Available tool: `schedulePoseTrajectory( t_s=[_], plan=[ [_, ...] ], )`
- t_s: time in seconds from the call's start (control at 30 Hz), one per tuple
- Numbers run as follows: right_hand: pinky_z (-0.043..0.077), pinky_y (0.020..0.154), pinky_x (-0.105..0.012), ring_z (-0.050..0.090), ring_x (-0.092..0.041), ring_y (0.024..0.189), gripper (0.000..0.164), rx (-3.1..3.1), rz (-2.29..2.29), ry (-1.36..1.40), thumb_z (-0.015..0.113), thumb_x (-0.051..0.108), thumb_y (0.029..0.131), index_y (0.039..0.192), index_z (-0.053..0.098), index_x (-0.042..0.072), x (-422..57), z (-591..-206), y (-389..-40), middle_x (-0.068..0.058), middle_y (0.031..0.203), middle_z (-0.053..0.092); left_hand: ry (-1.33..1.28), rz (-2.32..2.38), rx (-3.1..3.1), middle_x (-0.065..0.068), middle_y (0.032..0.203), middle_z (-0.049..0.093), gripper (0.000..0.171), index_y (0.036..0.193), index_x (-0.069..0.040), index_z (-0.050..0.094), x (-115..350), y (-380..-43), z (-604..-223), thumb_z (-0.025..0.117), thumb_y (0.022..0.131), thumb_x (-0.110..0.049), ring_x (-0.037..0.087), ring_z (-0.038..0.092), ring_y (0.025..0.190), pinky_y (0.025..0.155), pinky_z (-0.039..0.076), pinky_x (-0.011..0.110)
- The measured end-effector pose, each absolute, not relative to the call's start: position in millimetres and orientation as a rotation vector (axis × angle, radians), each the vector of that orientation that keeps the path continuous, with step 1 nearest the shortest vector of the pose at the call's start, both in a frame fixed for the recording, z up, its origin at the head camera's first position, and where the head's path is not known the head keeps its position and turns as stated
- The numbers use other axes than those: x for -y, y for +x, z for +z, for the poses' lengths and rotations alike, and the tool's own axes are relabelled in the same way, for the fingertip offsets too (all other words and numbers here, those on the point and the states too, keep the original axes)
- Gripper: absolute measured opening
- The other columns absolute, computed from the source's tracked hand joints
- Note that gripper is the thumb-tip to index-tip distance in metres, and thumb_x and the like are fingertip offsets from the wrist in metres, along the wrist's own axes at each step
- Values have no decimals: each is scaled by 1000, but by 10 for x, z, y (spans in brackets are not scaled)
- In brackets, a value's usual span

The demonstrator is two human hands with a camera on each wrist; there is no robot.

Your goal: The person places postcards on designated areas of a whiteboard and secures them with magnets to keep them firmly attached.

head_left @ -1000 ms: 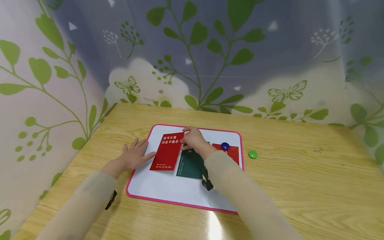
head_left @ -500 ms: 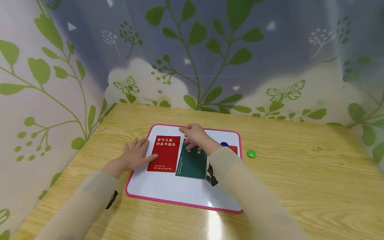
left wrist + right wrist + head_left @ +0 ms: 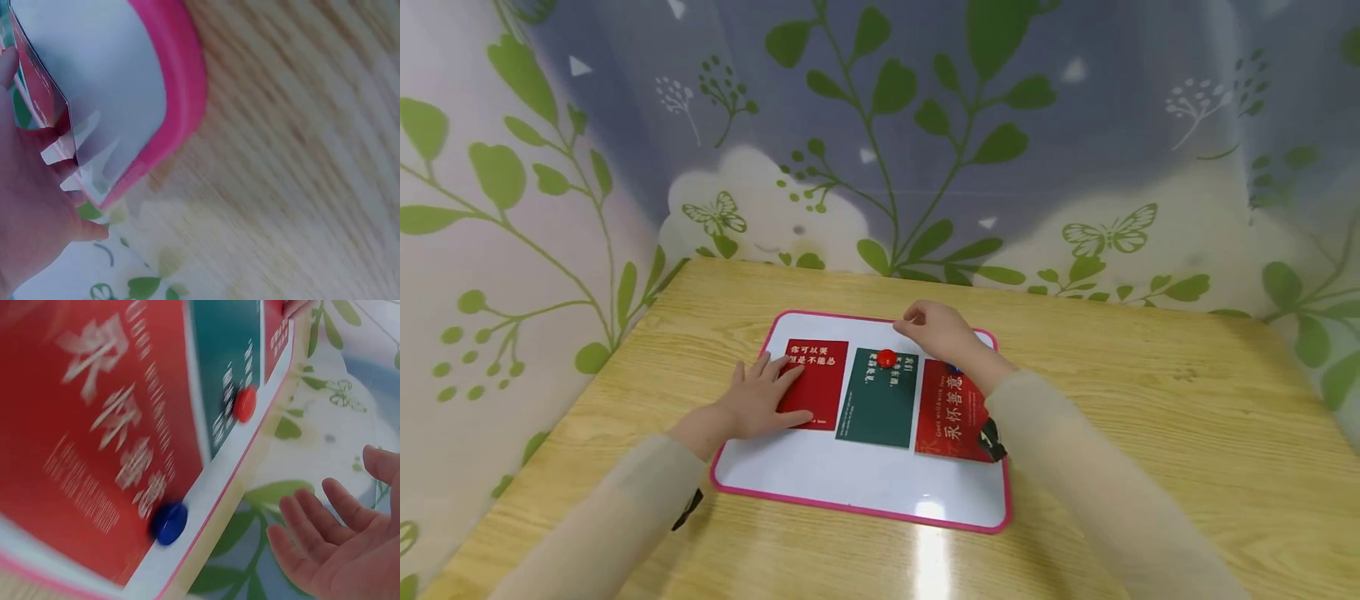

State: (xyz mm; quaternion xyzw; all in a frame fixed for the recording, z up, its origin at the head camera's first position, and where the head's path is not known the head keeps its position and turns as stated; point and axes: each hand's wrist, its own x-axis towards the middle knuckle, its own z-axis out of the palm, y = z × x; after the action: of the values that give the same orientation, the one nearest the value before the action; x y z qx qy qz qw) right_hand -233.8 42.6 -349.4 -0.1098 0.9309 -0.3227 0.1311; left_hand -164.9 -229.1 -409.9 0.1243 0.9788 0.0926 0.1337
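Note:
My left hand (image 3: pixel 756 402) lies with spread, straight fingers over the left edge of a red card (image 3: pixel 822 392) on a pink-rimmed whiteboard (image 3: pixel 850 479). Beside that card is a dark green card (image 3: pixel 876 412), with a round red magnet (image 3: pixel 887 358) near its top. A second red card (image 3: pixel 943 417) lies at the right, partly behind my right sleeve. Its blue magnet (image 3: pixel 169 522) shows fully in the right wrist view. Over the board's far edge is my right hand (image 3: pixel 942 333); the right wrist view shows its fingers loosely bent, holding nothing.
The whiteboard lies on a wood-grain table (image 3: pixel 1150 400). A curtain (image 3: pixel 1037 167) printed with leaves and butterflies stands behind the table and along its left side. Light glares off the table's front (image 3: pixel 932 558).
The left red card, raised at first, came down flat. My right hand moved right, uncovering the red magnet; its arm now hides a green magnet. My left hand slid further onto the card.

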Motion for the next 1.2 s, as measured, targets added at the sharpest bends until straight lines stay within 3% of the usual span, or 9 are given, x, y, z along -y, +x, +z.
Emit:
schedulePoseTrajectory(
  t_s=[0.5, 0.8, 1.2],
  plan=[
    [38, 100, -55, 45, -44, 122, 40, -2887, -718, -382, 53, 28, 94, 119, 57, -3, -1330, -3601, -2265, -25, 127, 55, 391, 307, -2846, 19, 150, 25, 84, 146, -11, 31, 2367, -1697, -4126, 67, 79, -47, 46, 14, 139, 105, 10, 71],
    [28, 97, -67, 29, -51, 126, 46, -2951, -482, -280, 55, 32, 91, 121, 56, -3, -1714, -3699, -2198, -30, 137, 40, 367, 313, -2902, 23, 149, 26, 83, 144, -9, 34, 2430, -1663, -4137, 64, 80, -51, 48, 14, 138, 105, 9, 72],
    [11, 98, -75, 16, -55, 132, 55, -2916, -347, -341, 70, 35, 81, 121, 56, 0, -1950, -3834, -2138, -34, 142, 28, 389, 304, -2903, 24, 149, 25, 79, 142, -9, 38, 2414, -1599, -4099, 66, 79, -48, 48, 13, 138, 105, 8, 72]
  ],
)
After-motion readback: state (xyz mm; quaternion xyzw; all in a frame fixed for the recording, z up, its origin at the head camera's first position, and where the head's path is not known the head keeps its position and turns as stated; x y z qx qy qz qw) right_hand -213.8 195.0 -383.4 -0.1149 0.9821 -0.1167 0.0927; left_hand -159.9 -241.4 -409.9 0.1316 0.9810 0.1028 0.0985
